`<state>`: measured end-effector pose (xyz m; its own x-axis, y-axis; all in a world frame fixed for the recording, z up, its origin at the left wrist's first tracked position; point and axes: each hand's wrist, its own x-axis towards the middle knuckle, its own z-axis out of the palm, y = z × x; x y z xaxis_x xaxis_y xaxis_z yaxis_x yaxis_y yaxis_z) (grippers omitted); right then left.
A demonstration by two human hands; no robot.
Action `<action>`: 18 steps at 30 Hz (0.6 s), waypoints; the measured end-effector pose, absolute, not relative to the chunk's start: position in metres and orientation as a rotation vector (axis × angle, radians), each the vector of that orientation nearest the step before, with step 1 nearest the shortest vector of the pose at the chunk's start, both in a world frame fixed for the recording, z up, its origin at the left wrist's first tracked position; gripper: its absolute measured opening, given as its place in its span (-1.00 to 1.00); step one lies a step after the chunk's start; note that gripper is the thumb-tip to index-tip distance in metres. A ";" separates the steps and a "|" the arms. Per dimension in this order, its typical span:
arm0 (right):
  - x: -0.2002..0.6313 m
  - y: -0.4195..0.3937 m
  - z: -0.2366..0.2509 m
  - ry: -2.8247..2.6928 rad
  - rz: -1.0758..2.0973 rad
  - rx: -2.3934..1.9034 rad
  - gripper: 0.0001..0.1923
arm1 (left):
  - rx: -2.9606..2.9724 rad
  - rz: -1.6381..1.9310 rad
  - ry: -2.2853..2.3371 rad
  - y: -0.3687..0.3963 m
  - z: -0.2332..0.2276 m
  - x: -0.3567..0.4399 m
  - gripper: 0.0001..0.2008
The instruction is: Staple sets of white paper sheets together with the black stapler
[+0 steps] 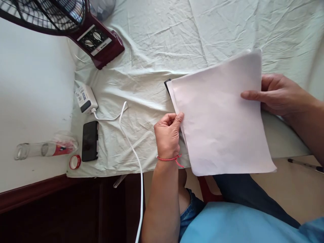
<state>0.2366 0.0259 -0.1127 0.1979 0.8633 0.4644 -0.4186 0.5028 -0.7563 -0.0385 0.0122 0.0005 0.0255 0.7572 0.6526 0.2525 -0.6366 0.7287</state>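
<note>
Several sheets of white paper [222,118], stacked together, are held between my hands above the near edge of the cloth-covered table. My left hand [167,133], with a red string bracelet at its wrist, pinches their left edge between thumb and bent fingers. On the other side my right hand [275,92] grips the right edge, thumb on top and fingers behind the sheets. A small black object [167,84] peeks out from behind the upper left corner of the paper; the rest of it is hidden.
A dark red fan [106,44] stands at the back left. Nearer are a white power adapter [86,98] with a white cable [135,152], a black phone [89,141], a red tape roll [75,162] and a clear bottle [45,149]. Pale green cloth [162,40] covers the table.
</note>
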 end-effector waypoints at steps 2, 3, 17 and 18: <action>0.237 0.027 -0.114 -1.037 0.922 -0.609 -0.61 | 1.897 1.658 1.015 0.013 0.001 -0.038 -0.62; 0.238 0.027 -0.114 -1.037 0.904 -0.635 -0.63 | 1.902 1.663 1.011 0.013 0.000 -0.038 -0.60; 0.241 0.036 -0.120 -0.957 0.908 -0.585 -0.65 | 1.879 1.733 0.966 0.022 -0.001 -0.039 -0.68; 0.241 0.035 -0.120 -0.968 0.904 -0.584 -0.64 | 1.873 1.759 0.982 0.023 -0.001 -0.040 -0.68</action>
